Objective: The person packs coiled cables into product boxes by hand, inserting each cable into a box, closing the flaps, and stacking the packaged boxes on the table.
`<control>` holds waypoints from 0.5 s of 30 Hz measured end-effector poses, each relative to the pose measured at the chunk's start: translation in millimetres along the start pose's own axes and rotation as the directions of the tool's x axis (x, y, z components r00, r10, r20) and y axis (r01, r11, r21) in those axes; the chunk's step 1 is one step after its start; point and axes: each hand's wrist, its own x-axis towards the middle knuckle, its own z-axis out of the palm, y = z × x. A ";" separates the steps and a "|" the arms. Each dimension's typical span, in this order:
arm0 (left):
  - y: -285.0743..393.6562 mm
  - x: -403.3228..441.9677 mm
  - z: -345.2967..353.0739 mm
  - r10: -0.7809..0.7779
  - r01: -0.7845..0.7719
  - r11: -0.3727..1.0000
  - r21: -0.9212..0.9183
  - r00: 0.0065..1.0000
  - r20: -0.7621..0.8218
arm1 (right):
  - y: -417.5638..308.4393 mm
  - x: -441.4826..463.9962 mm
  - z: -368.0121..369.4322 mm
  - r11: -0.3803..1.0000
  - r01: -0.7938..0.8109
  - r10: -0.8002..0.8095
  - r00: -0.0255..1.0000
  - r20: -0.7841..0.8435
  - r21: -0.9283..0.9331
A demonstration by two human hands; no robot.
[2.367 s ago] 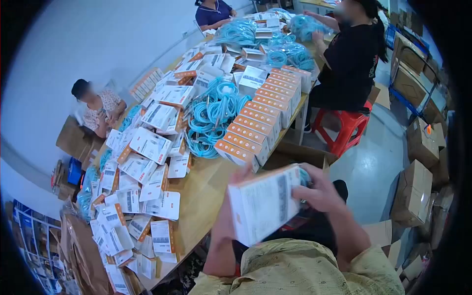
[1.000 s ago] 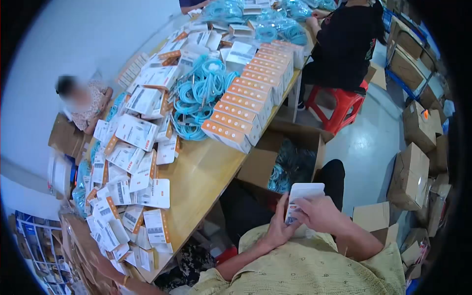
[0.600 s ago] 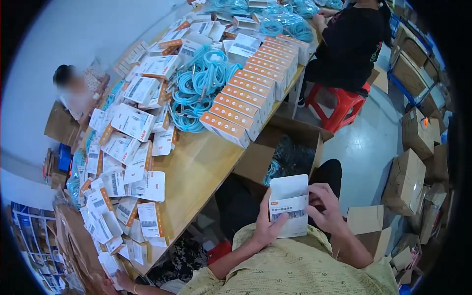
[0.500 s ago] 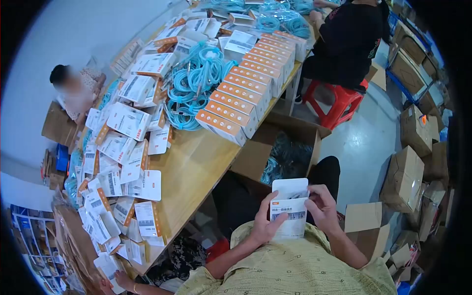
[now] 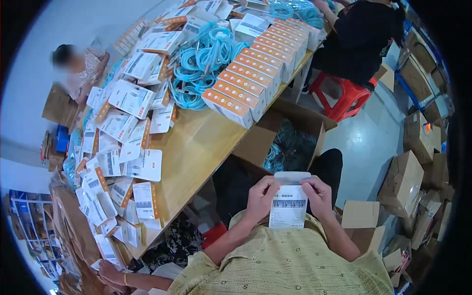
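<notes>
A small white cardboard box (image 5: pixel 288 210) with printed text and a row of pictures is held upright in front of my shirt. Its top flap (image 5: pixel 292 175) looks bent over, seen nearly edge-on. My left hand (image 5: pixel 260 199) grips the box's upper left side, thumb near the flap. On the opposite upper corner, my right hand (image 5: pixel 318 196) has its thumb at the flap's base and its fingers behind. What the box contains is hidden.
The wooden table (image 5: pixel 189 152) carries piled white boxes (image 5: pixel 130 98), coiled blue cables (image 5: pixel 204 66) and a row of orange-topped boxes (image 5: pixel 246 81). Below stands an open carton (image 5: pixel 253 142) of cables. A co-worker's hand (image 5: pixel 112 273) touches a box at lower left; another person sits beside a red stool (image 5: pixel 341 98).
The box's flap has tipped over from standing upright. Both my hands have shifted up to the box's top corners, and my left thumb has left its front. The camera view has shifted slightly.
</notes>
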 end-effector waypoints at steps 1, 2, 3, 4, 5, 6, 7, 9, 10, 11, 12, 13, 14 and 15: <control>10.5 -1.4 4.7 -0.038 0.031 0.995 -0.091 0.997 -0.067 | -0.8 -0.9 5.1 1.000 0.022 -0.022 0.999 -0.048 0.019; 19.0 -2.5 8.5 -0.081 0.057 0.981 -0.183 0.988 -0.130 | -1.3 -1.6 9.5 0.998 0.045 -0.041 0.994 -0.098 0.036; 22.6 -2.0 9.5 -0.130 0.075 0.959 -0.275 0.974 -0.186 | -1.5 -1.6 11.7 0.996 0.068 -0.060 0.987 -0.148 0.053; 21.8 -1.5 6.6 -0.134 0.078 0.958 -0.276 0.973 -0.190 | -1.8 -1.5 11.5 0.997 0.064 -0.055 0.988 -0.145 0.053; 20.0 -0.4 1.5 -0.074 0.040 0.968 -0.247 0.989 -0.128 | -3.0 -0.6 9.3 0.998 0.054 -0.052 0.994 -0.099 0.019; 17.9 -0.5 -3.7 -0.019 0.005 0.975 -0.223 0.998 -0.061 | -5.2 -1.4 5.6 0.999 0.043 -0.044 0.998 -0.055 -0.017; 16.1 -1.8 -8.8 0.033 -0.031 0.979 -0.202 0.999 0.008 | -7.9 -3.4 2.3 0.998 0.030 -0.031 0.999 -0.012 -0.053; 19.4 -1.8 -15.3 0.079 -0.063 0.981 -0.185 0.994 0.079 | -15.3 -5.4 0.2 0.996 0.014 -0.011 1.000 0.029 -0.089; 26.4 -0.6 -16.6 0.014 0.002 0.990 -0.144 0.994 0.106 | -22.3 -4.5 0.6 0.996 -0.009 0.014 0.999 0.050 -0.084; 36.0 1.7 -16.7 -0.050 0.063 0.993 -0.102 0.990 0.130 | -30.2 -2.0 1.0 0.996 -0.031 0.037 0.997 0.071 -0.080; 44.9 4.2 -16.3 -0.111 0.121 0.991 -0.060 0.982 0.154 | -37.3 1.3 1.1 0.996 -0.050 0.057 0.994 0.090 -0.079; 50.6 5.8 -16.0 -0.170 0.176 0.984 -0.017 0.969 0.181 | -41.5 4.4 0.6 0.995 -0.068 0.076 0.992 0.104 -0.079; 53.1 5.5 -16.6 -0.168 0.175 0.984 -0.021 0.967 0.191 | -43.2 6.2 0.1 0.994 -0.068 0.076 0.993 0.094 -0.084; 54.9 5.0 -18.0 -0.166 0.167 0.986 0.008 0.968 0.188 | -44.1 6.9 -0.2 0.992 -0.079 0.090 0.989 0.118 -0.099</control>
